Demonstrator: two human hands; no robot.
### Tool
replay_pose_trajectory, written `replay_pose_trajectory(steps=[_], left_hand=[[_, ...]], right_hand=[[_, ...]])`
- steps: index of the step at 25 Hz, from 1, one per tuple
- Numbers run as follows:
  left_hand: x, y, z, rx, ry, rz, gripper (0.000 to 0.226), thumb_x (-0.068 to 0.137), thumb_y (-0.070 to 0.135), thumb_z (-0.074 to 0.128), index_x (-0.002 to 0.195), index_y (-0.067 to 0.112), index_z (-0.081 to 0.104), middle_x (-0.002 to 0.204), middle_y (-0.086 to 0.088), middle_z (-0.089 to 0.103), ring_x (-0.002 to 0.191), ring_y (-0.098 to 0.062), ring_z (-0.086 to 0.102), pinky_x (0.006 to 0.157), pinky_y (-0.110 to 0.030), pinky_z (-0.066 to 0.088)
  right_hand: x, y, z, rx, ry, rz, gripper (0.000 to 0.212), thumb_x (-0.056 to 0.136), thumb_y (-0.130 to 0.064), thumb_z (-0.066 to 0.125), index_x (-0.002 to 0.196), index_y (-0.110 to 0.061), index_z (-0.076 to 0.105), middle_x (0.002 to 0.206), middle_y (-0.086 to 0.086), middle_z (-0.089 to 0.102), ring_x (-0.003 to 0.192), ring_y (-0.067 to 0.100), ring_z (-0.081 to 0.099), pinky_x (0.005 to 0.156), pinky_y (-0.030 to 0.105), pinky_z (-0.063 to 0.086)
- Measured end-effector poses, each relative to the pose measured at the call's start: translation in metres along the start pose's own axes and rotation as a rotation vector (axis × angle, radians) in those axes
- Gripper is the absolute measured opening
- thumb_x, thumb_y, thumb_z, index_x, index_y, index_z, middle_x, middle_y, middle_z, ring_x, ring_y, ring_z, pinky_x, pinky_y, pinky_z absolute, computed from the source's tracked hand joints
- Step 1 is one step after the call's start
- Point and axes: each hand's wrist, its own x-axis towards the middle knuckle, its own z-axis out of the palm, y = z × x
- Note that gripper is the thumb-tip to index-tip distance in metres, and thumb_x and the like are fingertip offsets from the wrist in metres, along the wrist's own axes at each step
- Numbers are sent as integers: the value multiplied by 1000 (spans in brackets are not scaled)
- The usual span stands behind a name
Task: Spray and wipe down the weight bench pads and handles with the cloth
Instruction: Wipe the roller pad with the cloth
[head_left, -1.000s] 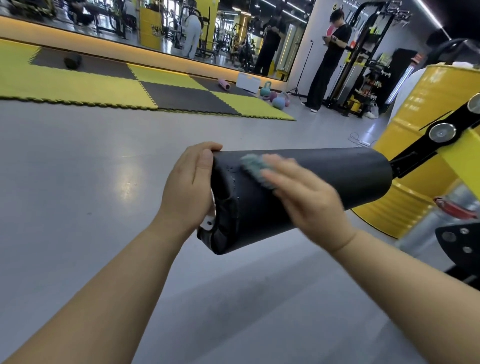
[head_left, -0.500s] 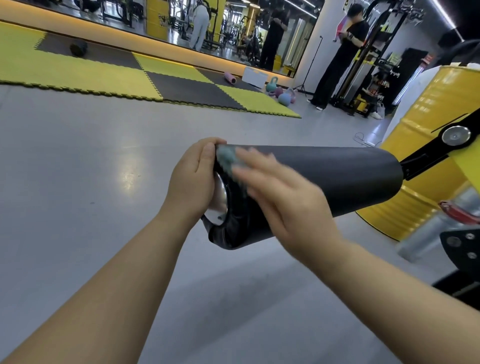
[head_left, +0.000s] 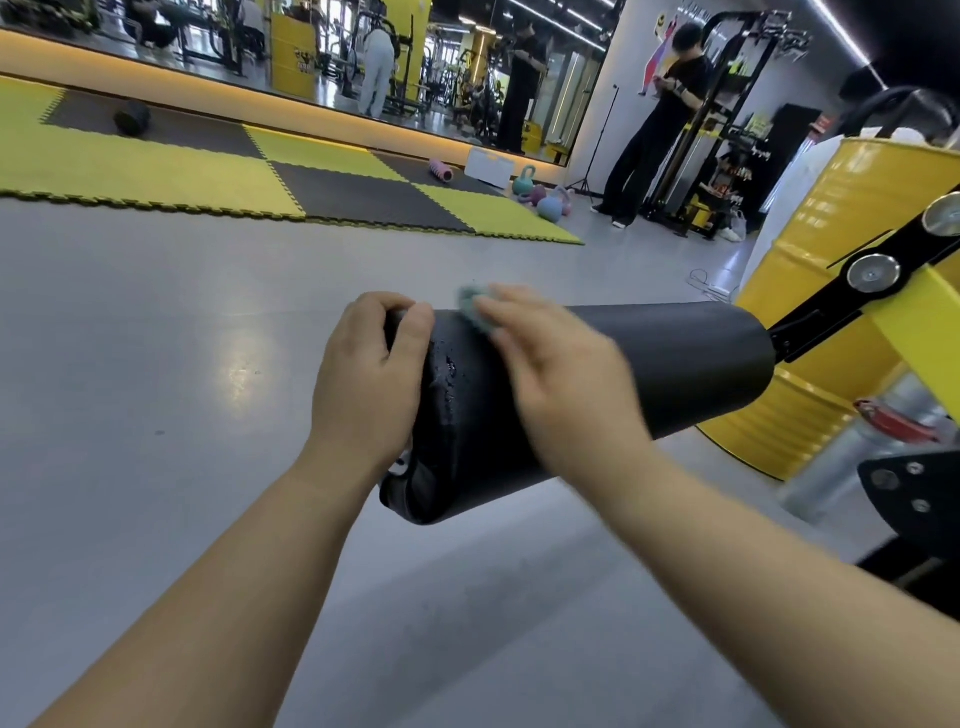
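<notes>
A black cylindrical roller pad (head_left: 675, 364) of the bench sticks out towards me from a black and yellow frame (head_left: 893, 291). My left hand (head_left: 369, 384) is wrapped over the pad's near end. My right hand (head_left: 561, 374) presses a small teal cloth (head_left: 475, 306) flat on the top of the pad just beside the left hand; most of the cloth is hidden under the fingers. Small wet droplets show on the pad near its end. The right hand is blurred.
A yellow drum (head_left: 841, 291) stands behind the pad at the right. Yellow and black floor mats (head_left: 260, 171) lie further back, with kettlebells (head_left: 545, 200) at their end. A person in black (head_left: 660, 119) stands by a rack. Grey floor lies below.
My right hand with the cloth has slid along the pad's top, first towards its near end, then slightly back. The left hand has kept its hold on the end.
</notes>
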Motion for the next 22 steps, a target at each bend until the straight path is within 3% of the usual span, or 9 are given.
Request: replay_pose_trajectory(steps=[2,5,8,11,12,16,19,20,22], left_hand=[[-2,-1,-1,-24,9,38,22,83,47,36,89,33,53,103,7,59,102,-13,55,92,-39,45],[-8,4,-4,57,-15,73,29,80,40,37,100,28,54,105,12,56,100,-5,50,87,-25,41],[-11,22,-3,303,-34,146,29,81,36,37,101,23,52,102,11,50,96,-6,44,77,-20,33],[-8,52,3,896,-181,284,29,92,37,37,112,21,53,112,0,53,100,-23,44,94,-35,33],[-6,62,12,1075,-262,329,35,94,41,35,119,21,49,120,-4,51,107,-26,44,101,-40,30],[-1,95,66,1177,-538,400,53,90,50,43,133,20,37,132,-8,42,123,-28,40,98,-42,34],[9,100,88,1285,-689,261,82,76,64,59,139,18,30,133,-8,39,124,-32,41,99,-51,40],[12,100,91,1348,-717,233,90,72,68,61,140,17,29,133,-8,39,123,-33,42,97,-55,41],[14,100,101,1446,-740,240,98,69,74,58,142,17,26,131,-9,39,118,-38,46,92,-59,44]], right_hand=[[-18,-14,6,42,-21,-242,32,94,-15,48,123,-10,61,132,6,56,124,21,51,109,29,32],[-21,46,-13,38,-23,-458,29,95,-8,46,119,-2,60,131,16,53,125,28,50,108,44,35],[-17,119,-31,-51,104,-139,30,95,-9,45,122,-5,59,132,10,53,128,25,46,112,36,30],[-1,138,-43,-2,253,540,32,99,-17,42,127,-15,58,139,2,50,137,19,34,113,28,25],[6,131,-41,-17,252,594,32,99,-17,41,125,-15,59,139,1,50,136,19,35,112,27,25],[-9,88,-25,15,79,121,30,96,-15,48,122,-11,61,130,-7,52,125,8,44,108,19,26],[-20,136,-42,-109,33,-128,34,95,-17,46,124,-5,60,134,6,53,126,20,48,110,32,32],[-21,163,-49,-134,66,-61,33,95,-14,47,124,-5,60,133,9,54,125,24,50,109,35,33],[-11,206,-61,-81,197,337,33,97,-15,44,127,-12,57,135,6,53,123,29,50,106,43,37]])
